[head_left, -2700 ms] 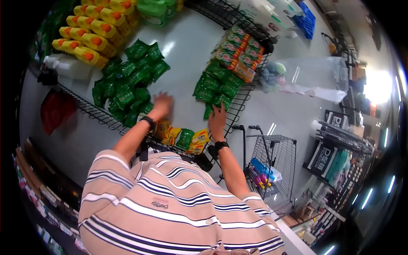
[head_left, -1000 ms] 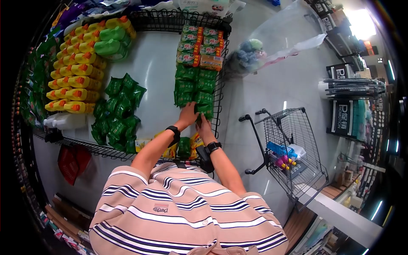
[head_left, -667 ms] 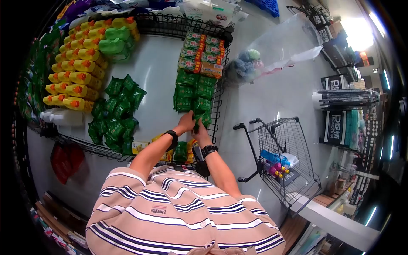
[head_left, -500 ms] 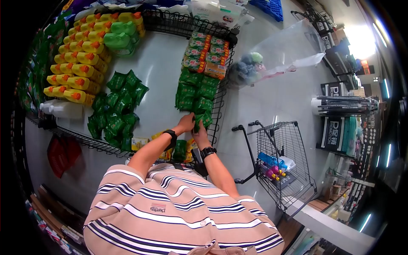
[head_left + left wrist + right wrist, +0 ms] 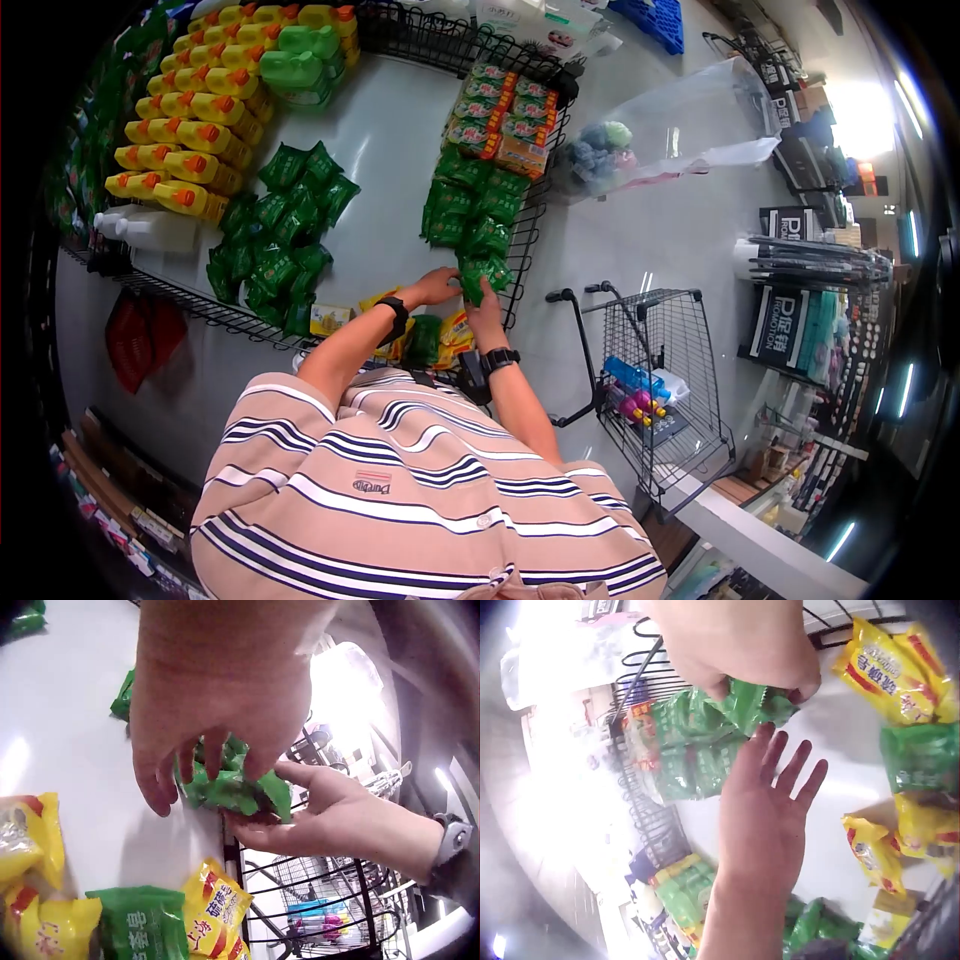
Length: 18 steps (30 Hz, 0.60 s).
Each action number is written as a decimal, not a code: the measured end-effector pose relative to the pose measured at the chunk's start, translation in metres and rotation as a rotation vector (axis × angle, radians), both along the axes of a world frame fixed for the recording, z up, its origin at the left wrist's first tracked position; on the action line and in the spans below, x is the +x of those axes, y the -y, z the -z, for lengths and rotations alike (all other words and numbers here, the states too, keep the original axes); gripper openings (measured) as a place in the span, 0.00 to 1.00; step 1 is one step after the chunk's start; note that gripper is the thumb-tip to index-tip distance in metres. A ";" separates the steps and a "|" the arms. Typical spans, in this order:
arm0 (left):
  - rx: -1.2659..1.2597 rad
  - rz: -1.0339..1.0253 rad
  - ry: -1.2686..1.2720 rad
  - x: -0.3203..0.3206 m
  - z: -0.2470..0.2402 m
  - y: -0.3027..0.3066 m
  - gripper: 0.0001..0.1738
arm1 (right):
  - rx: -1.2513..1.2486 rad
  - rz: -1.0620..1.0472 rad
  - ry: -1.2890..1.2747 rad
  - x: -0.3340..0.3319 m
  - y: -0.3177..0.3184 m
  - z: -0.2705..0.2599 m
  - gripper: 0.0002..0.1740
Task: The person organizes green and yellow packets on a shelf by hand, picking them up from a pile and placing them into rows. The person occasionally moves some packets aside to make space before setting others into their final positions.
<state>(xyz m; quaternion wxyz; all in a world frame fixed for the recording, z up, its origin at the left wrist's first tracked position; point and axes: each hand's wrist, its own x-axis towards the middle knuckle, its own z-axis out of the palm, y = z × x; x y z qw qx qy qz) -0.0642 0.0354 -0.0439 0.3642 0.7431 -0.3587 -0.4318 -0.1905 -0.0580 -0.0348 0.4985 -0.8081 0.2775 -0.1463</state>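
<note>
My right hand (image 5: 487, 312) grips a green soap packet (image 5: 484, 277) at the near end of the stacked row of green soap packets (image 5: 462, 196). In the right wrist view its thumb and fingers close round the crinkled packet. Just left of it is my left hand (image 5: 432, 288), whose fingers stretch out with gaps between them in the right wrist view, the fingertips close beside the held packet. Yellow soap packets (image 5: 210, 911) and one green packet (image 5: 139, 922) lie at the near edge below both hands. A loose pile of green packets (image 5: 280, 225) sits to the left.
A black wire rim (image 5: 225, 318) borders the white display surface (image 5: 375, 130). Boxed soaps (image 5: 490, 110) extend the right row. Yellow bottles (image 5: 200, 135), green bottles (image 5: 300, 65) and white bottles (image 5: 155, 228) stand at left. A shopping cart (image 5: 655, 390) is on the right.
My left hand came from beside the loose pile to the right row, joining my right hand at the end packet. Most recently its fingers have spread and shifted slightly left of it.
</note>
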 end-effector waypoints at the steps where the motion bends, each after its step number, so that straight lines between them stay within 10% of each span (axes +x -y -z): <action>1: 0.019 -0.036 -0.034 0.000 -0.002 -0.004 0.30 | 0.588 0.394 0.086 0.005 -0.003 -0.007 0.15; 2: 0.023 -0.035 -0.035 0.002 -0.004 -0.006 0.30 | 1.173 0.793 0.175 0.008 -0.005 -0.016 0.16; 7: -0.140 -0.474 -0.595 0.011 -0.040 -0.003 0.32 | 0.553 0.075 -0.225 -0.005 0.011 -0.051 0.29; 10: 0.032 -0.060 -0.661 0.032 -0.038 -0.001 0.33 | 0.349 -0.029 -0.350 0.005 0.028 -0.050 0.30; 18: -0.145 -0.684 -0.926 0.007 -0.023 0.025 0.24 | -0.091 0.468 -0.223 0.039 0.006 -0.035 0.30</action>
